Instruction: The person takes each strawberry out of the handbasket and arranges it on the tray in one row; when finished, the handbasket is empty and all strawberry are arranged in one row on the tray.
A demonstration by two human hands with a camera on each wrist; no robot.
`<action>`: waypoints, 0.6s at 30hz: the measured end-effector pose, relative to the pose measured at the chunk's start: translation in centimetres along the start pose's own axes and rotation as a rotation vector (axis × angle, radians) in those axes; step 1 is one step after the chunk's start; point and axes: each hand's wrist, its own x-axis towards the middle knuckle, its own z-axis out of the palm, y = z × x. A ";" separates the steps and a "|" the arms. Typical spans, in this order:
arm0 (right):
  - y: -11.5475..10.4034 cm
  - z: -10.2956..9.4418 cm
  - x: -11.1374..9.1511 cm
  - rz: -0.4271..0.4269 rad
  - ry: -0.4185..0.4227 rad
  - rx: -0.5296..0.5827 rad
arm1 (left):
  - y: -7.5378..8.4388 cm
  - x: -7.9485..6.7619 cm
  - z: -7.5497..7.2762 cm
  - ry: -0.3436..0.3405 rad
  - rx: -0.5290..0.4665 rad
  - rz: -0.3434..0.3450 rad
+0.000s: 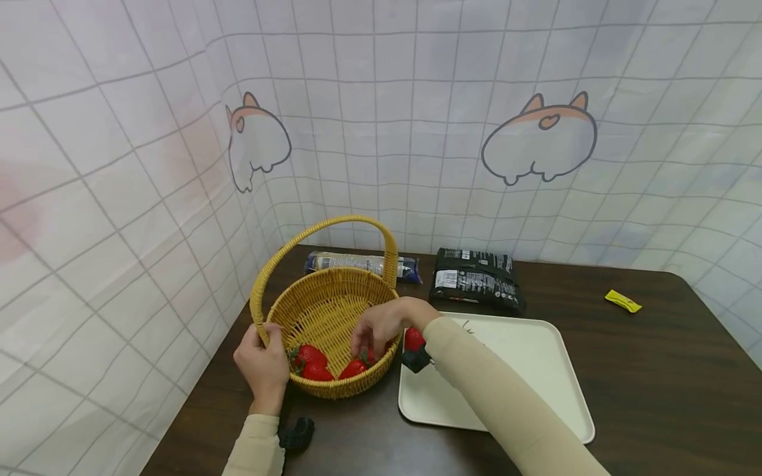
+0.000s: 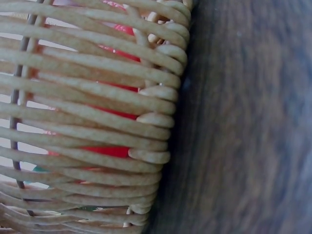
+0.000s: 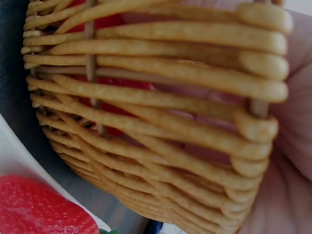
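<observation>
A yellow wicker basket (image 1: 324,307) with a tall arched handle stands on the left of the table. My left hand (image 1: 262,363) grips the foot of the handle at the rim. Over the opposite rim reaches my right hand (image 1: 383,324), its bent fingers on a strawberry (image 1: 372,356) inside, partly hidden by the hand. Several red strawberries (image 1: 312,357) lie along the basket's near side. Another strawberry (image 3: 44,209) is on the white tray, beside the basket. The left wrist view shows the woven wall (image 2: 87,87) with red showing through its gaps.
The white tray (image 1: 536,357) lies right of the basket, under my right forearm. Behind are a black package (image 1: 476,281) and a long blue-ended packet (image 1: 357,262). A small yellow wrapper (image 1: 622,301) sits far right. A gridded curtain (image 1: 428,132) hangs behind the table.
</observation>
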 end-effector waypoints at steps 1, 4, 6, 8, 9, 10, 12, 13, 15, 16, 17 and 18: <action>0.0 0.0 0.0 0.005 -0.001 -0.005 | 0.0 0.0 0.0 0.002 0.000 0.002; 0.0 0.0 -0.1 -0.003 0.009 -0.008 | 0.0 0.0 0.1 0.005 -0.007 0.006; 0.1 0.0 -0.3 -0.021 0.027 0.002 | 0.1 0.0 0.1 -0.002 -0.012 0.007; 0.3 0.0 -0.5 -0.045 0.064 0.010 | 0.0 0.0 0.2 -0.008 -0.018 0.006; 0.4 0.0 -0.6 -0.057 0.088 0.017 | 0.0 0.0 0.2 -0.011 -0.019 0.006; 0.5 0.0 -0.7 -0.069 0.117 0.025 | 0.1 0.0 0.3 -0.013 -0.021 0.006; 0.7 0.1 -0.8 -0.092 0.184 0.041 | 0.0 0.0 0.3 -0.009 -0.020 0.004; 0.7 0.2 -0.9 -0.105 0.220 0.053 | 0.0 0.0 0.3 -0.007 -0.020 0.003; 0.7 0.4 -1.1 -0.138 0.295 0.073 | 0.0 0.0 0.2 -0.002 -0.019 0.003; 0.6 0.6 -1.2 -0.160 0.326 0.084 | 0.0 0.0 0.2 0.001 -0.019 0.004; 0.6 0.8 -1.2 -0.183 0.357 0.095 | 0.0 0.0 0.1 0.004 -0.019 0.004; 0.5 1.0 -1.2 -0.205 0.386 0.101 | 0.0 0.0 0.0 0.006 -0.018 0.007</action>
